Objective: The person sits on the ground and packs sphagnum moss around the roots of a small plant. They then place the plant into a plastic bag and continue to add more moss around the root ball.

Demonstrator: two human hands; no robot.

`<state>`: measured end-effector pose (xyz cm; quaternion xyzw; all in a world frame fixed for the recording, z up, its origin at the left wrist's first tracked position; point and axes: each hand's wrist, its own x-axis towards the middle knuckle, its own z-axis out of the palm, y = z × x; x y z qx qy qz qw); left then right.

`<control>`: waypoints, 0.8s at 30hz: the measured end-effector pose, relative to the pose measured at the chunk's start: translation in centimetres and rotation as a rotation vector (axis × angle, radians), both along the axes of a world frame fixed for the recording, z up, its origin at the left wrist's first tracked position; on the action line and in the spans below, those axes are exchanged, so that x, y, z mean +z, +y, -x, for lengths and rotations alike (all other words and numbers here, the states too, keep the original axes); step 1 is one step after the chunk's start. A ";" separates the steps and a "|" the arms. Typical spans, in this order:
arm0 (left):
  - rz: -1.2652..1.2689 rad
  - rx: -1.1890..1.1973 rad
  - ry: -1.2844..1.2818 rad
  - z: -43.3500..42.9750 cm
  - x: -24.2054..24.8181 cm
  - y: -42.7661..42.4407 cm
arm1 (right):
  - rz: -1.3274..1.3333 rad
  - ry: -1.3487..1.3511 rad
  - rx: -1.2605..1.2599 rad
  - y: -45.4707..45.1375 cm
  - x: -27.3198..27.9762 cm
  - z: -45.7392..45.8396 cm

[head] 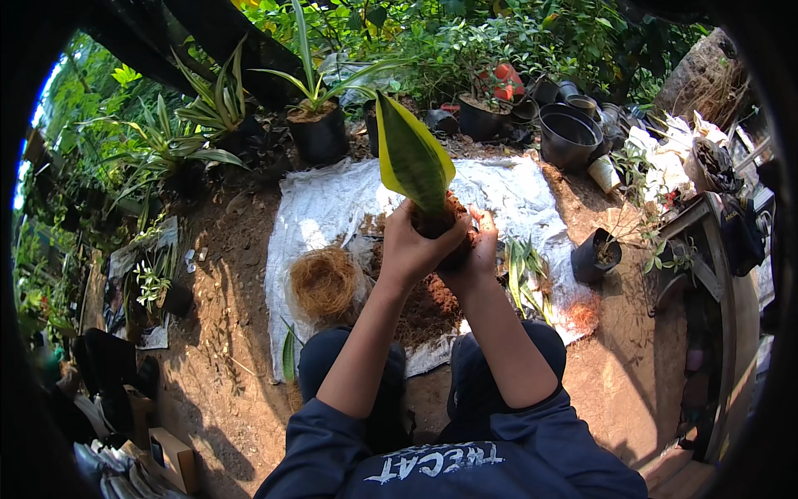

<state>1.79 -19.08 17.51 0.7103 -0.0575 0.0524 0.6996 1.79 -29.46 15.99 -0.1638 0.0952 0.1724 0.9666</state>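
Both hands hold up a snake plant (414, 150) with broad, yellow-edged green leaves, above a white woven sack sheet (336, 193). My left hand (408, 240) wraps around the plant's base, its thumb reaching across to the right. My right hand (477, 249) cups the base from the right and below, with reddish-brown soil on its fingers. The base is dark and mostly covered by the hands, so I cannot tell whether it sits in a pot. Under my forearms lies a heap of brown potting soil (433, 302) mixed with fibre.
A coil of coconut-like fibre (323, 282) sits left on the sheet; small leafy plants (527, 271) lie right. A black pot (596, 256) leans beyond the sheet's right edge. Potted plants (318, 131) and black pots (568, 134) line the back. A wooden frame (717, 280) stands far right.
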 end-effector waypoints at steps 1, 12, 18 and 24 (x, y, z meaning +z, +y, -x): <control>0.008 -0.006 0.007 0.0 -0.1 0.0 | 0.005 -0.029 -0.007 0.1 -0.2 -0.1; -0.104 0.074 -0.094 0.2 0.0 -0.5 | -0.103 -0.256 -0.035 0.6 -3.1 -0.8; -0.066 0.092 -0.067 0.2 -0.1 -0.7 | -0.228 -0.136 0.003 1.0 -3.0 -1.0; -0.037 0.120 -0.164 0.2 -0.1 -0.9 | -0.168 -0.179 -0.044 1.3 -3.9 -1.0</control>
